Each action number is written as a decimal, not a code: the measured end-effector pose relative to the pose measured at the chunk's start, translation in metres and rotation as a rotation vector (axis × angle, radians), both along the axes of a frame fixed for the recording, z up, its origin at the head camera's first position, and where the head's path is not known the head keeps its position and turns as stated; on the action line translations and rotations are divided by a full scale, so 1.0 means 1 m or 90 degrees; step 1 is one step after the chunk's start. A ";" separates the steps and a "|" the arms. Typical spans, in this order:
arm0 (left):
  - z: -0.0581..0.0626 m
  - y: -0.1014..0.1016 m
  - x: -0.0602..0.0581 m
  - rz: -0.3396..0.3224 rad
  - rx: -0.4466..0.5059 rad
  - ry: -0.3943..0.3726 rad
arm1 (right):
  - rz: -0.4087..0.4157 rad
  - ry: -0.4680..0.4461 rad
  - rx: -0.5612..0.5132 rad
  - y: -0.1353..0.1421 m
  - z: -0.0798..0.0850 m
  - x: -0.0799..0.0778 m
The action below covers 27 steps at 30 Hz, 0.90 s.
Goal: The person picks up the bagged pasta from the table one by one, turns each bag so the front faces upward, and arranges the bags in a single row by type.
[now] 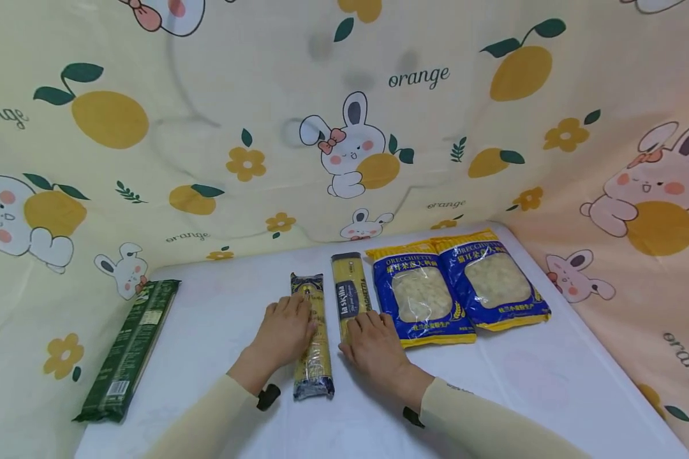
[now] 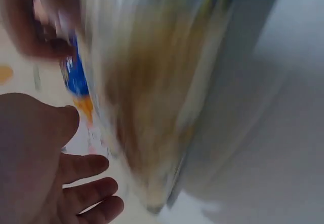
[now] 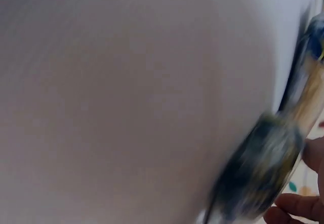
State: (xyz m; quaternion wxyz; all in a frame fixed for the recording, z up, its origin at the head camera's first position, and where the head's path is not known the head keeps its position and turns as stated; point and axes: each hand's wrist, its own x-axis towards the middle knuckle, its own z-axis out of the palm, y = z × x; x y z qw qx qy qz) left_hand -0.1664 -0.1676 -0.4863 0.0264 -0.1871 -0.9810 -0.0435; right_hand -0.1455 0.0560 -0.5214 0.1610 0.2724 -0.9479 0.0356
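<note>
In the head view my left hand (image 1: 287, 328) rests over the left side of a clear-wrapped spaghetti pack (image 1: 316, 357) with dark blue ends. The left wrist view shows the thumb and fingers (image 2: 91, 198) of that hand relaxed and spread above a blurred pack (image 2: 162, 82). Just to the right, my right hand (image 1: 376, 347) holds the near end of a second spaghetti pack (image 1: 349, 280) with a dark label, covering that end. From the right wrist, the thumb and fingertips (image 3: 298, 203) appear against a blurred dark-wrapped pack (image 3: 258, 168).
Two blue-and-yellow orecchiette bags (image 1: 422, 299) lie side by side at the right, partly overlapping. A long green pack (image 1: 129, 350) lies at the table's left edge. A printed cloth (image 1: 252, 115) hangs behind and beside the white table (image 1: 224, 287).
</note>
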 end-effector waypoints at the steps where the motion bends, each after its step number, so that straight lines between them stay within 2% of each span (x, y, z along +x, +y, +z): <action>1: -0.002 0.001 0.010 -0.010 0.010 -0.016 | 0.004 0.000 0.010 0.003 -0.001 -0.002; 4: -0.010 0.003 0.036 -0.034 0.026 -0.066 | 0.016 -0.024 0.048 0.009 -0.001 -0.007; 6: -0.016 0.004 0.049 -0.040 0.037 -0.090 | 0.016 -0.054 0.071 0.011 -0.001 -0.009; 10: -0.028 0.005 0.060 -0.041 0.055 -0.091 | 0.002 -0.113 0.100 0.013 -0.001 -0.011; 16: -0.042 0.004 0.057 -0.048 0.045 -0.060 | -0.010 -0.156 0.109 0.012 0.000 -0.011; 21: -0.043 0.003 0.048 -0.051 0.051 -0.065 | -0.015 -0.169 0.116 0.012 -0.001 -0.012; 27: -0.047 0.001 0.034 -0.051 0.039 -0.063 | -0.010 -0.155 0.120 0.012 -0.001 -0.012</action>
